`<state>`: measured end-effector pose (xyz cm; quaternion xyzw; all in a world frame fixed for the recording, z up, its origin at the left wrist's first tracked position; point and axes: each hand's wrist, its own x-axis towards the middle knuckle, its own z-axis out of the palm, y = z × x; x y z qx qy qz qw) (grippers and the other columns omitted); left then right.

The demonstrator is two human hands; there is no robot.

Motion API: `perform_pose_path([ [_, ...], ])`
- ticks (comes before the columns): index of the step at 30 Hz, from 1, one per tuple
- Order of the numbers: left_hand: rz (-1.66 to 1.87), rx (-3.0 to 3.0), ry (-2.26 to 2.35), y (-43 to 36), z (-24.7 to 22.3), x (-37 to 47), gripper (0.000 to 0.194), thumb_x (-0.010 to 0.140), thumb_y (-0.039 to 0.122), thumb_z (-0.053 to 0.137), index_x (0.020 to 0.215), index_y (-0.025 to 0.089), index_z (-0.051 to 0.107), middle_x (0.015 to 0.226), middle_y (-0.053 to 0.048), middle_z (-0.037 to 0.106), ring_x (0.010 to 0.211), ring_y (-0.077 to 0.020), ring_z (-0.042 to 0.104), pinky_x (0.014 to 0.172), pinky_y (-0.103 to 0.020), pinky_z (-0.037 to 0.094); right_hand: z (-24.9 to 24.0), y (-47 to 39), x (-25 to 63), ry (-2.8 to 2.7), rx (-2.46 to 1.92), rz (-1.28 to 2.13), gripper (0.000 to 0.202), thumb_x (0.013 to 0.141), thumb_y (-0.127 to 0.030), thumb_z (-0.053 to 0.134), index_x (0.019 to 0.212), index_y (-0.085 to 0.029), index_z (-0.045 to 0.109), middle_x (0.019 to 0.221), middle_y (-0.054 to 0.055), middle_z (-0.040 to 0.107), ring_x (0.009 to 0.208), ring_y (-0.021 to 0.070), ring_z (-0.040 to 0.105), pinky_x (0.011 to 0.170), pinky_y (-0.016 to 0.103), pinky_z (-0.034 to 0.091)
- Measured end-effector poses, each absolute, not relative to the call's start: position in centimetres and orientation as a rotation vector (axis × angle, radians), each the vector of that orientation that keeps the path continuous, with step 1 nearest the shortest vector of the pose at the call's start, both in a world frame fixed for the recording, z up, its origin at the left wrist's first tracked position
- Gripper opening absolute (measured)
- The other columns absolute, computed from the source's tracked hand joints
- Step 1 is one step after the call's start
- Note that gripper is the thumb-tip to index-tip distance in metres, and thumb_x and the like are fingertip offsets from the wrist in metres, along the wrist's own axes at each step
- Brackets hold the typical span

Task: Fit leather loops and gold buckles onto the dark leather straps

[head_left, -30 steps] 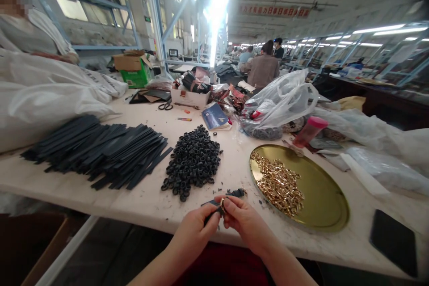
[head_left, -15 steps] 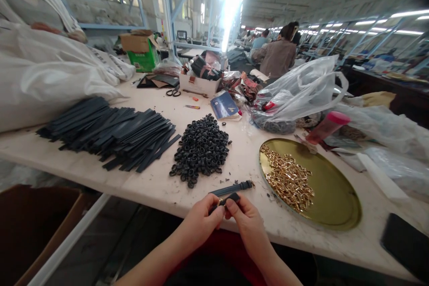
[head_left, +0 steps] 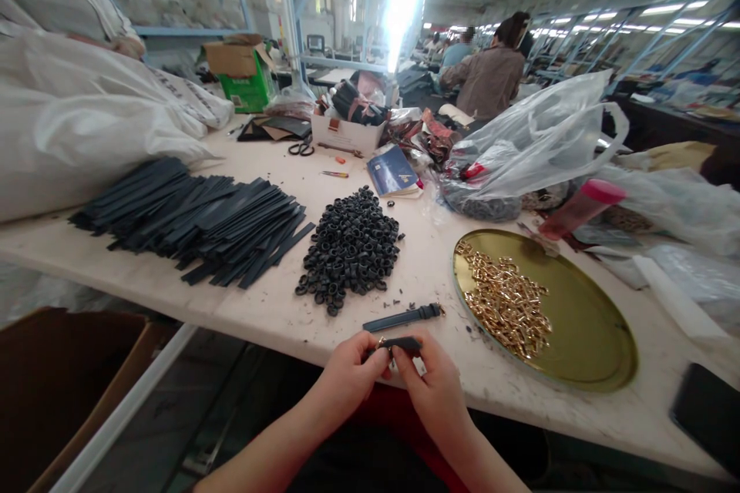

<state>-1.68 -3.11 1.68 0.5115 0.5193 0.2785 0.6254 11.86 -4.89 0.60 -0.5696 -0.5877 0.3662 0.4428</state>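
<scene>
Between my two hands, at the table's front edge, is a dark leather strap (head_left: 403, 343) with a small gold buckle (head_left: 381, 342) at its left end. My left hand (head_left: 354, 367) pinches the buckle end. The fingers of my right hand (head_left: 428, 371) are closed on the strap's other part. Just beyond them lies another dark strap (head_left: 398, 318) with a buckle at its right end. A heap of small black loops (head_left: 350, 250) sits farther back. To the right, a round gold tray (head_left: 595, 331) bears a pile of gold buckles (head_left: 509, 306).
Dark flat strips (head_left: 190, 219) are stacked at the left, beside a large white sack (head_left: 86, 131). Scissors (head_left: 301, 147), a blue booklet (head_left: 395, 171), a plastic bag (head_left: 537, 146) and a pink-lidded jar (head_left: 581, 209) lie behind. A black phone-like slab (head_left: 708, 412) rests at right. Other people sit beyond.
The strap in my hands now lies flatter and shows more of its length, and my right fingers have shifted along it. The camera view has tilted slightly.
</scene>
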Motion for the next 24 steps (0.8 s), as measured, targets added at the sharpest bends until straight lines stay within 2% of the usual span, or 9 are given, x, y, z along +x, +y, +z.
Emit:
perform_pose_path([
  [5,0.577,1.221,1.192,-3.4,1.7,-1.8,0.023,0.076,0.037,0.046,0.066,0.015,0.049,0.051,0.005,0.049,0.035,-0.0045,0.034,0.034,-0.017,0.025,0.7,-5.0,11.9,-1.014,-1.266,1.514,0.02,0.074,-0.036,0.059,0.082,-0.018,0.056,0.072,0.001,0.06,0.066,0.0148,0.053,0.065,0.028,0.043],
  [8,0.588,1.216,1.149,-3.5,1.9,-1.9,0.023,0.077,0.036,0.045,0.068,0.015,0.049,0.056,0.003,0.053,0.036,-0.0048,0.035,0.035,-0.017,0.026,1.3,-5.4,11.6,-0.805,-1.13,1.723,0.02,0.07,-0.029,0.065,0.083,-0.017,0.057,0.07,-0.001,0.059,0.064,0.0119,0.053,0.065,0.026,0.043],
  [14,0.604,1.234,1.136,-3.6,1.5,-2.2,0.021,0.076,0.034,0.05,0.067,0.015,0.051,0.056,0.003,0.054,0.048,-0.0081,0.045,0.048,-0.019,0.035,2.0,-5.8,11.0,-0.567,-0.998,1.861,0.023,0.064,-0.02,0.07,0.084,-0.017,0.059,0.079,0.001,0.061,0.067,0.0117,0.055,0.066,0.026,0.044],
  [18,0.641,1.233,1.102,-3.9,1.2,-2.3,0.023,0.076,0.035,0.051,0.066,0.014,0.052,0.057,0.002,0.055,0.057,-0.0107,0.049,0.057,-0.022,0.037,2.1,-5.9,11.0,-0.496,-0.964,1.88,0.023,0.061,-0.017,0.07,0.081,-0.017,0.059,0.075,0.001,0.062,0.062,0.0111,0.054,0.063,0.025,0.044],
  [22,0.646,1.204,1.088,-4.1,1.6,-2.1,0.017,0.075,0.03,0.049,0.069,0.015,0.053,0.059,0.003,0.054,0.059,-0.0112,0.049,0.058,-0.022,0.038,1.9,-6.1,10.9,-0.521,-0.985,1.848,0.021,0.064,-0.017,0.066,0.084,-0.017,0.058,0.075,0.0,0.061,0.063,0.0114,0.054,0.064,0.026,0.044],
  [24,0.622,1.213,1.107,-4.1,1.9,-2.0,0.016,0.075,0.027,0.047,0.066,0.015,0.051,0.059,0.003,0.053,0.058,-0.0111,0.049,0.057,-0.021,0.037,1.4,-6.4,10.9,-0.674,-1.07,1.73,0.016,0.068,-0.02,0.062,0.083,-0.018,0.056,0.074,0.0,0.059,0.064,0.0124,0.053,0.064,0.026,0.043],
])
